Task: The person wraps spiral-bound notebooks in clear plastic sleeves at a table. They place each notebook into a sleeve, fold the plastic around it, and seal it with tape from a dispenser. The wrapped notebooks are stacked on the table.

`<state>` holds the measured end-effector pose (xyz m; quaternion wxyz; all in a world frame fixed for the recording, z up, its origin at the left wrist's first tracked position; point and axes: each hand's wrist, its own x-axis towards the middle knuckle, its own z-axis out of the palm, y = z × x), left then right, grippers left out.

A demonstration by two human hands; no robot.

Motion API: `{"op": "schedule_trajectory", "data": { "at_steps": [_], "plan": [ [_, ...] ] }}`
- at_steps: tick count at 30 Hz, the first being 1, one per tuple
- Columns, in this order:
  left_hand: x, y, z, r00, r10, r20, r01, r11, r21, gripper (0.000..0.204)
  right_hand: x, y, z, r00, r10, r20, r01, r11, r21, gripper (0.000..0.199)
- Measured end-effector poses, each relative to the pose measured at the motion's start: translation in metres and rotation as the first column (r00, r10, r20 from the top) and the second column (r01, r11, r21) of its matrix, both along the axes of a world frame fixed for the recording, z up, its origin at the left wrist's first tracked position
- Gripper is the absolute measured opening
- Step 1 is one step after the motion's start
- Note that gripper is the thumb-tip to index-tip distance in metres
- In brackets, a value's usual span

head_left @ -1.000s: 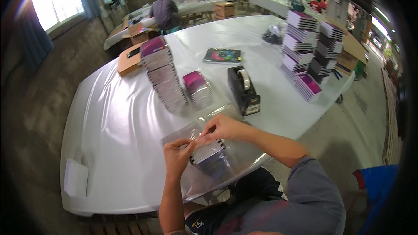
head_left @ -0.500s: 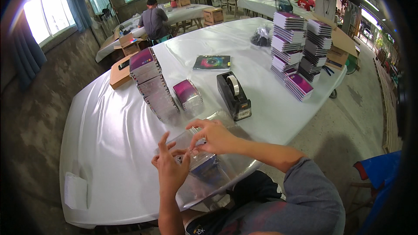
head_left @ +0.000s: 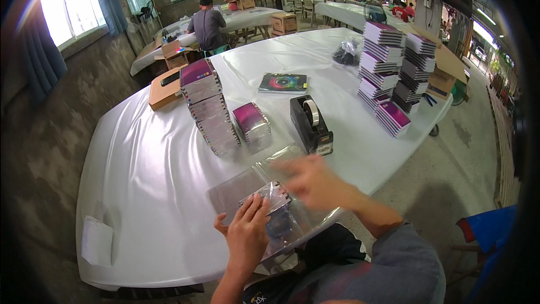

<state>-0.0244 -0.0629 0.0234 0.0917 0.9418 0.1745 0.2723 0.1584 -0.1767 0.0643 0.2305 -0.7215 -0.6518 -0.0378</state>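
Note:
My left hand point(head_left: 247, 235) rests with its fingers stretched over a small bundle point(head_left: 275, 194) covered in clear film. Dark edge marks show on the bundle, but what it is made of is partly hidden by the hand and glare. Clear plastic sheets point(head_left: 228, 192) spread beneath and around it, with something dark blue under them near the table edge. Up and to the right of the bundle is my right hand point(head_left: 318, 184), raised and smeared by motion, so its fingers cannot be read. Just beyond it stands a black tape dispenser point(head_left: 311, 126) with a roll of tape.
A tall stack of purple-covered notebooks point(head_left: 208, 107) and a shorter one point(head_left: 251, 121) stand left of the dispenser. More notebook stacks point(head_left: 382, 62) rise at the right, near pliers point(head_left: 429, 99). A dark patterned notebook point(head_left: 283, 83) lies farther back. A person point(head_left: 208, 25) sits at another table.
My hands have come apart from their pinch over the film. The left now lies flat on the bundle, and the right has swung away to the right. The view has shifted slightly.

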Motion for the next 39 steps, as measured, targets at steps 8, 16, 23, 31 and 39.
{"op": "schedule_trajectory", "data": {
  "at_steps": [8, 16, 23, 31, 39],
  "plan": [
    [0.003, -0.004, -0.003, 0.999, -0.012, 0.035, 0.014, 0.999, -0.044, 0.028, 0.162, -0.018, -0.111, 0.509, -0.730, -0.456, 0.784, 0.612, -0.104, 0.042],
    [0.000, -0.005, -0.004, 0.999, 0.011, 0.048, -0.011, 1.000, -0.016, 0.028, 0.156, 0.006, -0.088, 0.051, -0.395, -0.917, 0.629, 0.726, -0.278, 0.027],
    [0.001, -0.004, -0.004, 0.998, 0.006, 0.070, -0.005, 1.000, -0.013, 0.032, 0.159, 0.010, -0.095, 0.095, -0.133, -0.986, 0.627, 0.778, -0.045, 0.019],
    [0.002, -0.003, -0.004, 0.998, 0.001, 0.056, -0.001, 1.000, 0.005, 0.032, 0.123, 0.004, -0.095, 0.077, -0.065, -0.995, 0.740, 0.673, 0.013, 0.016],
    [0.002, -0.005, -0.004, 0.999, 0.038, 0.016, -0.038, 0.999, 0.013, 0.030, 0.120, -0.013, -0.111, 0.055, 0.086, -0.995, 0.695, 0.712, 0.100, 0.016]
  ]
}}
